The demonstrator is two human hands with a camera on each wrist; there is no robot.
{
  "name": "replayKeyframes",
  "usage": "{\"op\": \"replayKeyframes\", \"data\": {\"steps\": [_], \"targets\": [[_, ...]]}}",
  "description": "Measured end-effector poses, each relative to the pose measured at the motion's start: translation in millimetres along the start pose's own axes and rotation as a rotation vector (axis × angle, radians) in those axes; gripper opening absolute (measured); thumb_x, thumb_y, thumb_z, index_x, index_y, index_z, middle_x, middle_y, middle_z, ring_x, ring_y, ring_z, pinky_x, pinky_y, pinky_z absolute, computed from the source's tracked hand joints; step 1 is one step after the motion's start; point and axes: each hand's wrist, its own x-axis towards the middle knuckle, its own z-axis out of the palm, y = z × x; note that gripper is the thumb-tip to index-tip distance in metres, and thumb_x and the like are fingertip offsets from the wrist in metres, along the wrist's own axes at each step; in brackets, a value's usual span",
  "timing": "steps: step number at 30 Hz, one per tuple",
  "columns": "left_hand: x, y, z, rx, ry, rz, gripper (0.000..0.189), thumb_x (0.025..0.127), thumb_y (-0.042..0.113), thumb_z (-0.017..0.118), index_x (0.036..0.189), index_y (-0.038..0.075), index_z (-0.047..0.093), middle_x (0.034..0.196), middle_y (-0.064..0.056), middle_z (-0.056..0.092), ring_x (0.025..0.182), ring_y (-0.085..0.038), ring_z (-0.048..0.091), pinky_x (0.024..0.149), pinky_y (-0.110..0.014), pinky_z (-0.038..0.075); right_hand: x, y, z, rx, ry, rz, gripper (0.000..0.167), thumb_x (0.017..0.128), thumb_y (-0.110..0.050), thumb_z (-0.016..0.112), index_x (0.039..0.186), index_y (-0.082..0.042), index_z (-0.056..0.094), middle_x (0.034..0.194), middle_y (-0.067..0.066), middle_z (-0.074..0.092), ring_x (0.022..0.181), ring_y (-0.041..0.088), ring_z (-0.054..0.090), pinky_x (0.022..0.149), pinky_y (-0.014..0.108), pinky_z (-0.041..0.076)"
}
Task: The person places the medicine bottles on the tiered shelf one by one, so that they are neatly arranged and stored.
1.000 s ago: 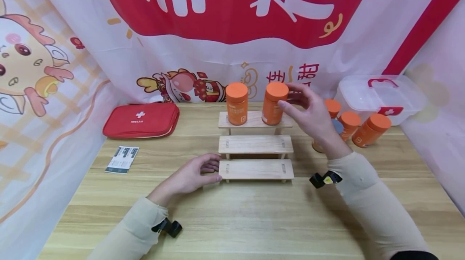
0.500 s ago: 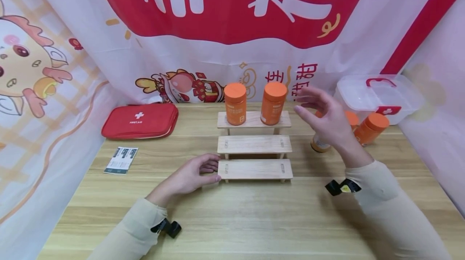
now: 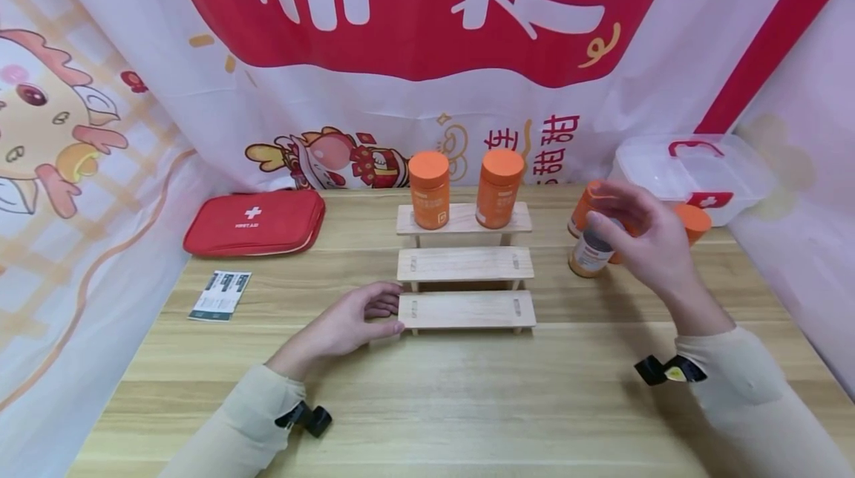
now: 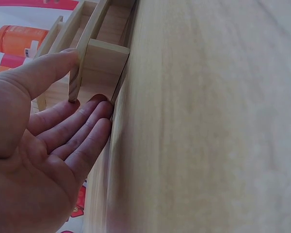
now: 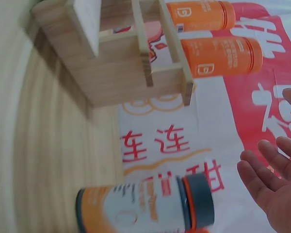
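Observation:
My left hand [image 3: 350, 321] holds the left end of the lowest step of a three-tier wooden display stand [image 3: 466, 311]. In the left wrist view, the thumb and index finger [image 4: 58, 114] lie at opposite edges of that board. Two orange bottles stand upright on the top tier, a left bottle [image 3: 430, 192] and a right bottle [image 3: 499, 190]. My right hand [image 3: 644, 240] hovers, fingers spread, near a grey-capped bottle with a white label [image 5: 145, 206]; the right wrist view shows a gap between them. Orange bottles [image 3: 580, 212] behind are partly hidden by the hand.
A clear plastic box [image 3: 688, 166] with a red handle stands at the back right. On the left lie a red first-aid pouch [image 3: 254, 224] and a printed card [image 3: 220, 295]. A printed cloth [image 3: 374, 99] hangs behind the wooden table [image 3: 427, 404].
My right hand has let go of the right-hand orange bottle on the top tier and moved right and down to the grey-capped bottle. The left hand stays at the stand.

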Motion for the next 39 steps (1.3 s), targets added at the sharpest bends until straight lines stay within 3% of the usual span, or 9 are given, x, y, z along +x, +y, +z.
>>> {"op": "replayKeyframes", "data": {"steps": [6, 13, 19, 28, 39], "targets": [[-0.3, 0.1, -0.3, -0.001, -0.002, -0.011, 0.064, 0.099, 0.021, 0.080, 0.152, -0.003, 0.052, 0.139, -0.019, 0.069, 0.132, -0.037, 0.066, 0.118, -0.053, 0.054, -11.1, 18, -9, -0.016, 0.034, 0.017, 0.052, 0.103, -0.020, 0.075, 0.152, -0.011, 0.059, 0.144, 0.009, 0.065, 0.123, 0.006, 0.061, 0.098, 0.001, 0.050], [-1.3, 0.9, -0.7, -0.008, -0.006, -0.012, 0.065, 0.099, 0.020, 0.080, 0.153, -0.004, 0.051, 0.140, -0.019, 0.068, 0.132, -0.037, 0.066, 0.119, -0.053, 0.053, -21.2, 36, -19, -0.065, 0.041, 0.043, 0.051, 0.103, -0.023, 0.076, 0.151, -0.011, 0.060, 0.138, -0.009, 0.066, 0.122, 0.002, 0.061, 0.097, 0.000, 0.048], [-0.9, 0.8, -0.5, -0.012, -0.006, -0.013, 0.065, 0.099, 0.019, 0.080, 0.153, -0.004, 0.051, 0.140, -0.019, 0.068, 0.132, -0.037, 0.066, 0.119, -0.053, 0.053, -28.2, 46, -23, -0.096, 0.001, 0.109, 0.057, 0.104, -0.034, 0.074, 0.154, -0.011, 0.057, 0.148, 0.013, 0.064, 0.121, 0.000, 0.059, 0.095, -0.004, 0.045], [-1.0, 0.8, -0.8, -0.006, -0.007, -0.012, 0.065, 0.099, 0.020, 0.080, 0.152, -0.003, 0.051, 0.140, -0.019, 0.068, 0.132, -0.037, 0.066, 0.119, -0.053, 0.053, -30.6, 58, -21, -0.077, -0.017, 0.070, 0.055, 0.103, -0.023, 0.075, 0.153, -0.006, 0.057, 0.146, 0.024, 0.064, 0.117, -0.009, 0.061, 0.096, -0.001, 0.048], [-1.1, 0.4, -1.1, 0.003, -0.006, -0.009, 0.065, 0.099, 0.021, 0.080, 0.152, -0.003, 0.052, 0.139, -0.019, 0.068, 0.131, -0.037, 0.066, 0.118, -0.053, 0.053, -28.4, 61, -16, -0.082, -0.006, 0.062, 0.054, 0.103, -0.022, 0.076, 0.149, -0.003, 0.059, 0.142, 0.026, 0.064, 0.111, -0.013, 0.060, 0.094, -0.001, 0.049]]}}
